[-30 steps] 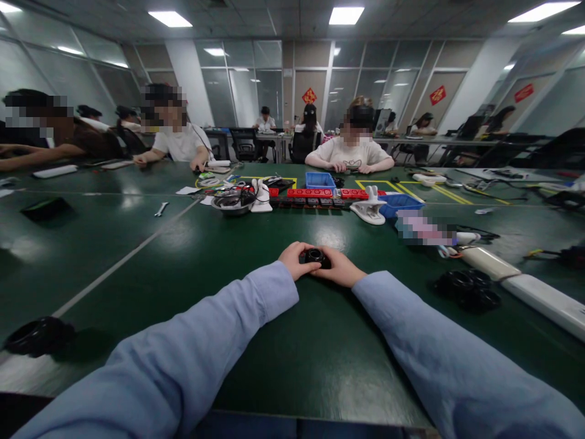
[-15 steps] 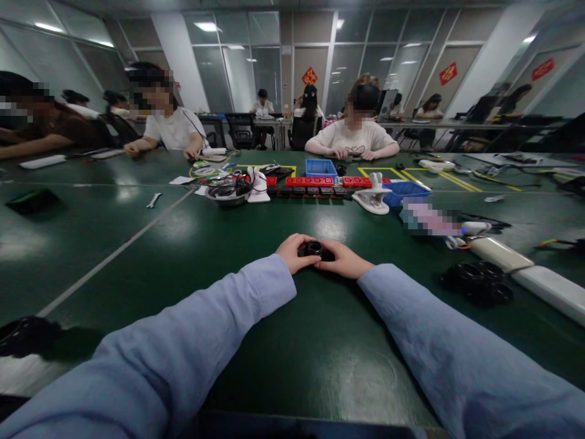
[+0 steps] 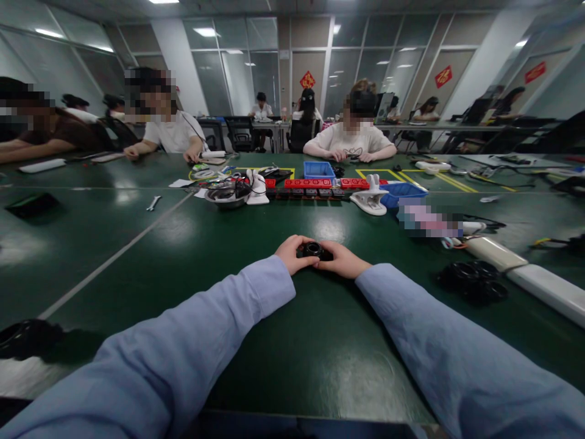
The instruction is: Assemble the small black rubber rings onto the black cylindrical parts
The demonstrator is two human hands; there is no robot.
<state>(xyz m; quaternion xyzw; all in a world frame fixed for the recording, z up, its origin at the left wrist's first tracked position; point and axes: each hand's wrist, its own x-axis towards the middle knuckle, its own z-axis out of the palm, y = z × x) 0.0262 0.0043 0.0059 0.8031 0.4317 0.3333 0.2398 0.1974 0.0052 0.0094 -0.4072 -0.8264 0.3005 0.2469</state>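
Note:
Between my two hands is a round black part with a ring-shaped top and a hole in its middle (image 3: pixel 313 249). My left hand (image 3: pixel 293 253) grips it from the left, thumb across the front. From the right my right hand (image 3: pixel 342 258) closes on the same part, its thumb meeting the left one. Both hands rest low over the green table (image 3: pixel 292 341). The underside of the part and most fingertips are hidden. Similar black round parts (image 3: pixel 473 281) lie together to the right of my right forearm.
Another black part (image 3: pixel 30 338) lies at the far left. Beyond my hands stand a red power strip row (image 3: pixel 311 183), a white clip stand (image 3: pixel 371 198), blue trays (image 3: pixel 404 194) and a bowl of cables (image 3: pixel 227 194). A wrench (image 3: pixel 154 203) lies left. Co-workers sit across the table.
Both hands keep the same hold on the black part, with almost no movement. The whole view has shifted very slightly.

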